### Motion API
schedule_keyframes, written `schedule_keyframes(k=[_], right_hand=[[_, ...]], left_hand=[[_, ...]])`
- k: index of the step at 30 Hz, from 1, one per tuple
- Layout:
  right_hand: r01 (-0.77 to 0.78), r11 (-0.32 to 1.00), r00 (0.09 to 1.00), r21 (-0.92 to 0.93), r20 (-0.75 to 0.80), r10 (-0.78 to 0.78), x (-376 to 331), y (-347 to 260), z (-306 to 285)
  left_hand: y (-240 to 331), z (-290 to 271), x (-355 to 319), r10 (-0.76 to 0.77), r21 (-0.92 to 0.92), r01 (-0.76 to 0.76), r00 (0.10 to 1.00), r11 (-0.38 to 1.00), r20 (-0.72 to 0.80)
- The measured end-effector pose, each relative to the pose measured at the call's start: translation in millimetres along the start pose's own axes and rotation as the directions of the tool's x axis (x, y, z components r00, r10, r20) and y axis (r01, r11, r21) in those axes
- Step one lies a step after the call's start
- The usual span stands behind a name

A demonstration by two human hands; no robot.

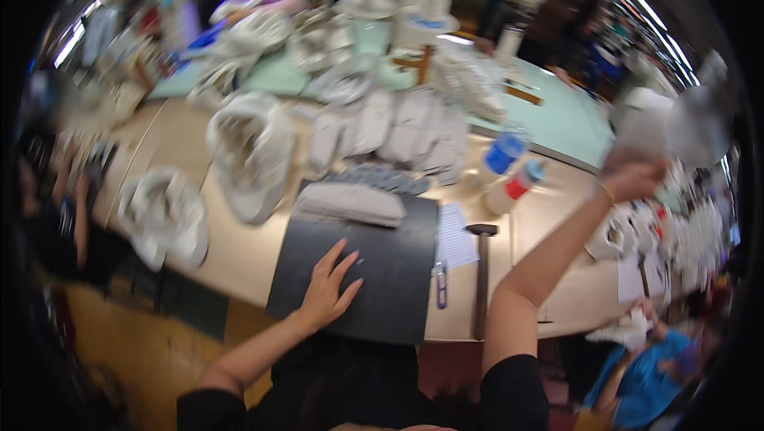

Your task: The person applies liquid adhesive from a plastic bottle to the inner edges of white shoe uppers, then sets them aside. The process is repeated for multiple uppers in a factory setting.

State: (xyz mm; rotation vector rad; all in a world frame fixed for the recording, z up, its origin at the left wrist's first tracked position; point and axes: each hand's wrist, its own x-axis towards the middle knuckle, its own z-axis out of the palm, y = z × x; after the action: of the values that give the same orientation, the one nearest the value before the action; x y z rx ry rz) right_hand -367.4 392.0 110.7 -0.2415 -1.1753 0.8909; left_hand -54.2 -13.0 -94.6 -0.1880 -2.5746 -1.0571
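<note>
My left hand [330, 286] lies flat, fingers spread, on a black mat [390, 272] at the table's near edge and holds nothing. My right hand [635, 179] is raised out to the right and grips a pale grey piece [637, 124] that looks like a shoe part; motion blur hides its exact shape. A grey padded piece [350, 202] rests along the far edge of the mat. Beyond it lies a row of dark grey pieces [382, 178].
A hammer [481, 272] and a small purple clip [440, 284] lie right of the mat, next to white paper [455, 236]. Two bottles [509, 168], rows of white pieces [398, 128] and white bags [251, 152] crowd the wooden table. Other people work at the left, far side and lower right.
</note>
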Motion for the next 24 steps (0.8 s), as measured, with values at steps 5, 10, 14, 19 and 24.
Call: schedule_keyframes(k=[5, 10, 14, 19, 24], right_hand=[[0.046, 0.999, 0.997, 0.030, -0.057, -0.044, 2.6, -161.2, -44.6], [-0.066, 0.971, 0.996, 0.229, 0.072, 0.051, -62.3, -243.1, -97.5], [-0.111, 0.946, 0.844, 0.304, 0.532, -0.072, -136.2, -245.3, -164.5], [-0.144, 0.823, 0.236, 0.550, 0.826, -0.511, -229.0, -249.5, -222.7], [-0.292, 0.854, -0.123, 0.430, 0.869, -0.479, -286.9, -229.9, -265.7]], left_hand=[[-11.8, -19.3, -9.2, 0.080, -0.051, -0.091, 0.981, 0.995, -0.178], [-38.8, -85.9, 29.0, 0.032, 0.123, 0.038, 0.853, 0.992, -0.521], [-68.3, -136.0, 66.4, 0.041, 0.241, 0.119, 0.822, 0.963, -0.569], [-109.4, -139.0, 114.1, 0.007, 0.293, 0.188, 0.831, 0.937, -0.556], [-121.4, -146.0, 135.9, -0.202, 0.213, 0.322, 0.873, 0.922, -0.443]])
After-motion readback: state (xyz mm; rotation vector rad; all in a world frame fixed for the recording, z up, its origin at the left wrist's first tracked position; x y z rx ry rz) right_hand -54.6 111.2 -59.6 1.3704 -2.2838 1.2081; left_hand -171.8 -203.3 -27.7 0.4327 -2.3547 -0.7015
